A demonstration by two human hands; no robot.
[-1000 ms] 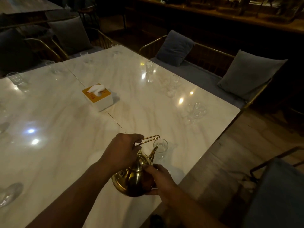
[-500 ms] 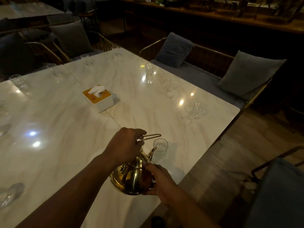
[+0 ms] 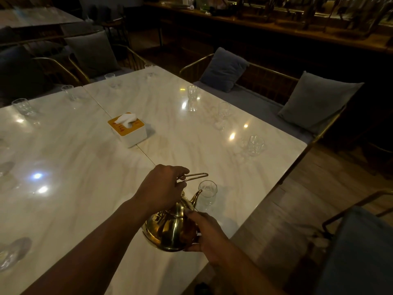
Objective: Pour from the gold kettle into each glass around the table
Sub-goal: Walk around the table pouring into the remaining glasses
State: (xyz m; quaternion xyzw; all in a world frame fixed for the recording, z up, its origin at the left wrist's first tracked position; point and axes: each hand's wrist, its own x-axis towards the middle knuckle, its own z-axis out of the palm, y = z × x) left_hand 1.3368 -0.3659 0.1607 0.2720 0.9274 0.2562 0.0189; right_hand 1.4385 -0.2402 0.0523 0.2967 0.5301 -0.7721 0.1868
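Note:
The gold kettle (image 3: pixel 170 228) hangs tilted over the near edge of the white marble table (image 3: pixel 191 145), its spout tip at the rim of the nearest glass (image 3: pixel 207 191). My left hand (image 3: pixel 161 189) grips the kettle's wire handle from above. My right hand (image 3: pixel 204 233) cups the kettle's body from the right and below. Whether liquid flows is too dim to tell. Other clear glasses stand along the table's edges, such as one at the right (image 3: pixel 256 145), one further back (image 3: pixel 223 109) and one at the far side (image 3: pixel 192 93).
A white tissue box with an orange top (image 3: pixel 127 129) sits mid-table. More glasses line the left side (image 3: pixel 23 106) and far end (image 3: pixel 68 91). A bench with grey cushions (image 3: pixel 316 102) runs along the right edge. A blue chair (image 3: pixel 357 252) stands at bottom right.
The kettle and both hands have held almost still at the nearest glass, the spout creeping slightly closer to its rim. My view has dipped a little.

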